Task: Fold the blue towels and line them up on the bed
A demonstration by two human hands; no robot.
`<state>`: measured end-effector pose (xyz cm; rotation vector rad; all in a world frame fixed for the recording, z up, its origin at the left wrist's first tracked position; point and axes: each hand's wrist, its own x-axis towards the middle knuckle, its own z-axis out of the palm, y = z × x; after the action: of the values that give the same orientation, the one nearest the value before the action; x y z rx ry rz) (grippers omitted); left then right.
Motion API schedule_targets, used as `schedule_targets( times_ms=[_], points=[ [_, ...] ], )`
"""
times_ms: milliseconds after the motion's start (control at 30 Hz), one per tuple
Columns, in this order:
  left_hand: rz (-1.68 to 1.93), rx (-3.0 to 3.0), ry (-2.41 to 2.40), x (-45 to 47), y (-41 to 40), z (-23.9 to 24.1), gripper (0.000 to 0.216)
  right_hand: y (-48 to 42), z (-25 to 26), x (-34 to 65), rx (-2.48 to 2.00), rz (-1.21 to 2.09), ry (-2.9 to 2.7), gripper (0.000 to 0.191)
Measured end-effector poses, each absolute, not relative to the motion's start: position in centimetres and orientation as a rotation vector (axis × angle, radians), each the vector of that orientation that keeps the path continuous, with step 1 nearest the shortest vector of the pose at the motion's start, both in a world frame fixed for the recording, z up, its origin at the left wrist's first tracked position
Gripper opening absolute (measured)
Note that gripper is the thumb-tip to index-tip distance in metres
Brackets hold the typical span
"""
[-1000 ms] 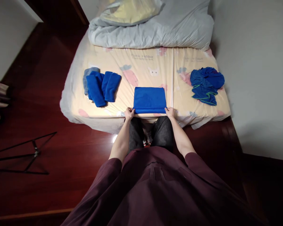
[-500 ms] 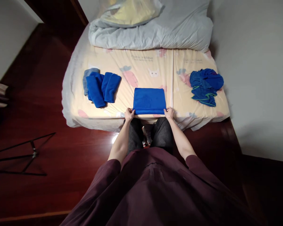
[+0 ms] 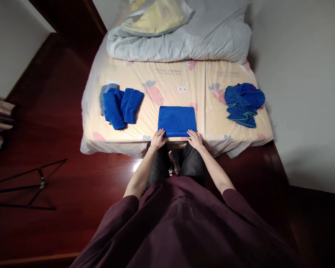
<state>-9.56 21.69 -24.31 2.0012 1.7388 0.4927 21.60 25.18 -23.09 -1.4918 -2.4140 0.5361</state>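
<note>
Left hand (image 3: 158, 138) and right hand (image 3: 194, 138) rest flat, released, on the near edge of the folded towel (image 3: 177, 119); uneven pressing could drag its layers askew

You have bare bed (image 3: 147, 120) on both sides of the folded towel (image 3: 177, 120). The rolled towels (image 3: 122, 106) sit in the way on your left. A messy towel pile (image 3: 243, 102) sits on your right, and the big quilt (image 3: 178, 41) fills the far end.
</note>
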Motion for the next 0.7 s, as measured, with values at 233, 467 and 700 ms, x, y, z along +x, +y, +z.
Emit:
schedule_targets(
  times_ms=[233, 467, 700],
  points=[
    [0.443, 2.023, 1.822, -9.3, 22.6, -25.5, 0.069, 27.0, -23.2, 21.7, -1.636, 0.578, -2.405, 0.054],
    [0.394, 2.060, 1.801, -8.5, 24.4, -25.2, 0.054, 28.3, -22.6, 19.4, -1.729, 0.456, -2.514, 0.051],
    [0.367, 2.027, 1.780, -9.1, 25.0, -24.7, 0.050, 29.0, -22.6, 18.9, -1.761, 0.474, -2.488, 0.049]
  ],
)
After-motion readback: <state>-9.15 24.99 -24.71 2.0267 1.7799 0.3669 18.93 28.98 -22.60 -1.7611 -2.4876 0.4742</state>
